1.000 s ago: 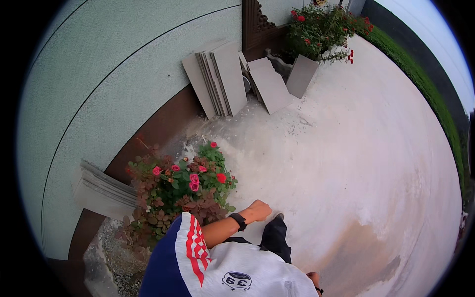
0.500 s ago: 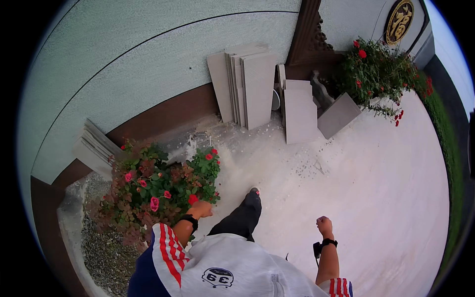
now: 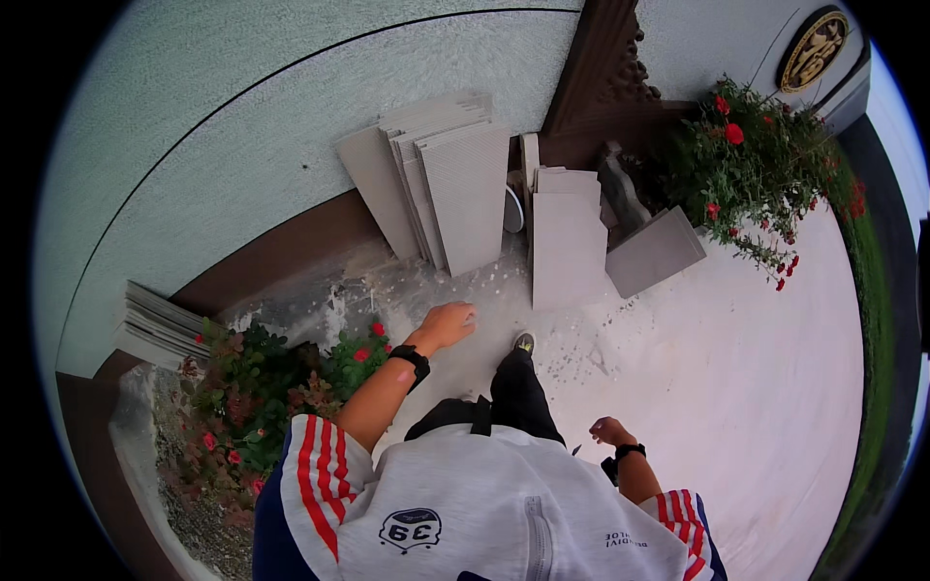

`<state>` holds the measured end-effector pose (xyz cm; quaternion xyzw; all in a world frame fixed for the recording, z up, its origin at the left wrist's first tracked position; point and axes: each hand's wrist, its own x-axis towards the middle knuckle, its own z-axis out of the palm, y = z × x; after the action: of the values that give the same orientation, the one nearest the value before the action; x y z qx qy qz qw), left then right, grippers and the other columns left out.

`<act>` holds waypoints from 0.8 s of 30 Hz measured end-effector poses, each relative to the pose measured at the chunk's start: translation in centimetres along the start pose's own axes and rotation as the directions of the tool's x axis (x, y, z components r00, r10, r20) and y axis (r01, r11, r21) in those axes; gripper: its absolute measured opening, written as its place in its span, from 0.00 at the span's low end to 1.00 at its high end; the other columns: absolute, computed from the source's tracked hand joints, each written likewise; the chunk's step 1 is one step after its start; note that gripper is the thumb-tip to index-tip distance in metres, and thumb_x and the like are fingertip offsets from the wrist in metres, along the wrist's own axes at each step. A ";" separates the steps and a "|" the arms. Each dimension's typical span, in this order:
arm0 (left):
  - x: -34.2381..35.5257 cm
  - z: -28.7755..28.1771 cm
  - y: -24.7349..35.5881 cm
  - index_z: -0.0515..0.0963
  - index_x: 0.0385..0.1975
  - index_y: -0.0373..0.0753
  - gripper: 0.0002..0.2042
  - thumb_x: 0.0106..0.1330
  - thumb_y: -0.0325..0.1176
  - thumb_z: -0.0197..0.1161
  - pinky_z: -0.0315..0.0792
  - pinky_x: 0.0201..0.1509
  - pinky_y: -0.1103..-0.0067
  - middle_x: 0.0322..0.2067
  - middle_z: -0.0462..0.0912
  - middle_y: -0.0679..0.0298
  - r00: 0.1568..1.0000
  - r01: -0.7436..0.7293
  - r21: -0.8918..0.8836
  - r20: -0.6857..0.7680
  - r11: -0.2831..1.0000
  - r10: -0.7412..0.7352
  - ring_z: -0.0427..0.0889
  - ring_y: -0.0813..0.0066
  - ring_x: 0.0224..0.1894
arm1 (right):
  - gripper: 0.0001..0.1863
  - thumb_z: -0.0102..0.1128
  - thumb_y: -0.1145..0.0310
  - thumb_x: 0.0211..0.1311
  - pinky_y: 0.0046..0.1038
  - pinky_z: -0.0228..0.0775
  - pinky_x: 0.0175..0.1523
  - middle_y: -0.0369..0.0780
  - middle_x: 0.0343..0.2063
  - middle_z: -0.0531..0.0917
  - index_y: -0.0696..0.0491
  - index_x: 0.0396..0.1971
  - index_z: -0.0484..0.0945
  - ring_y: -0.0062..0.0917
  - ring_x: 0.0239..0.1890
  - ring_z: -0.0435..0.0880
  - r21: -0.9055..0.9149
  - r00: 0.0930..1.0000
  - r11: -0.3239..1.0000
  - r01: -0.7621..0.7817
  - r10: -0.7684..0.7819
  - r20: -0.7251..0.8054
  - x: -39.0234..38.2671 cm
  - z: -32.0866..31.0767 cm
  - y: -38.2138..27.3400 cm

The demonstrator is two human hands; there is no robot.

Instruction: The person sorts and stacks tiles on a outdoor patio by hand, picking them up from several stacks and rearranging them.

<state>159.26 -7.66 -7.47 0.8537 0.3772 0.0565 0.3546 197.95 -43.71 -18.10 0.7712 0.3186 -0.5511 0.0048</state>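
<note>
My left hand (image 3: pixel 448 323) reaches out empty over the pale ground, fingers loosely bent and apart, above my stepping shoe and near a pink-flowered bush (image 3: pixel 247 407). My right hand (image 3: pixel 609 433), lower at the right, is empty too, with loosely curved fingers. Beyond my left hand a stack of grey rectangular tiles (image 3: pixel 461 194) leans on the wall. To its right are more leaning tiles (image 3: pixel 568 250), a tilted grey tile (image 3: pixel 655 259) and a round white object (image 3: pixel 512 208), partly hidden behind the tiles.
The pale wall (image 3: pixel 242 87) has a brown base and carved dark frame (image 3: pixel 581 73). Another tile stack (image 3: pixel 147 324) leans at the left. A red-flowered shrub (image 3: pixel 741 165) stands at the back right, beside grass (image 3: pixel 867 310). Gravel (image 3: pixel 184 484) lies under the left bush.
I have turned and stepped toward the wall and tiles. My left hand has swung forward and up past the bush, and my right hand has come into fuller view, now nearer my body.
</note>
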 end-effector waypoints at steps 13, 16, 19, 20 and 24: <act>20.3 -11.1 -4.9 0.71 0.53 0.33 0.25 0.57 0.37 0.65 0.68 0.58 0.67 0.55 0.73 0.53 0.787 0.266 0.051 -0.588 0.962 -0.187 0.71 0.53 0.56 | 0.17 0.58 0.70 0.53 0.37 0.70 0.53 0.40 0.46 0.77 0.53 0.45 0.76 0.35 0.51 0.75 -0.817 0.439 0.292 0.497 -0.897 -0.054 19.7 -27.2 -47.9; 24.7 -14.5 -6.5 0.66 0.57 0.28 0.30 0.56 0.36 0.65 0.63 0.63 0.65 0.58 0.68 0.48 0.694 0.395 0.107 -0.685 0.912 -0.220 0.66 0.51 0.61 | 0.24 0.57 0.72 0.52 0.37 0.68 0.57 0.43 0.52 0.75 0.55 0.53 0.71 0.37 0.53 0.74 -0.817 0.144 0.111 0.566 -0.989 -0.034 21.9 -28.2 -57.9; 27.9 -16.3 -9.1 0.63 0.58 0.27 0.31 0.55 0.33 0.63 0.60 0.65 0.62 0.60 0.65 0.47 0.675 0.520 0.238 -0.703 0.820 -0.225 0.64 0.48 0.62 | 0.27 0.56 0.73 0.52 0.37 0.67 0.58 0.45 0.56 0.73 0.57 0.55 0.69 0.37 0.54 0.74 -0.836 0.045 -0.006 0.549 -0.998 0.037 25.1 -27.8 -63.2; 28.1 -15.7 -10.2 0.63 0.58 0.27 0.31 0.55 0.33 0.63 0.60 0.64 0.62 0.59 0.66 0.46 0.671 0.538 0.248 -0.705 0.806 -0.231 0.64 0.48 0.62 | 0.27 0.55 0.73 0.52 0.37 0.67 0.58 0.45 0.58 0.72 0.58 0.56 0.69 0.38 0.53 0.74 -0.844 0.023 -0.042 0.535 -0.998 0.064 26.0 -27.3 -64.0; 29.5 -14.1 -12.7 0.63 0.57 0.27 0.30 0.53 0.31 0.60 0.62 0.62 0.61 0.58 0.67 0.45 0.633 0.558 0.195 -0.729 0.807 -0.261 0.66 0.47 0.60 | 0.28 0.53 0.71 0.54 0.37 0.60 0.64 0.47 0.63 0.67 0.60 0.58 0.67 0.37 0.62 0.69 -0.843 0.321 0.063 0.533 -0.938 0.133 27.9 -25.9 -62.9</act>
<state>167.30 26.35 -10.28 0.7160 0.6697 0.1966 0.0136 193.95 29.28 -10.09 0.4899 0.8687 -0.0644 -0.0343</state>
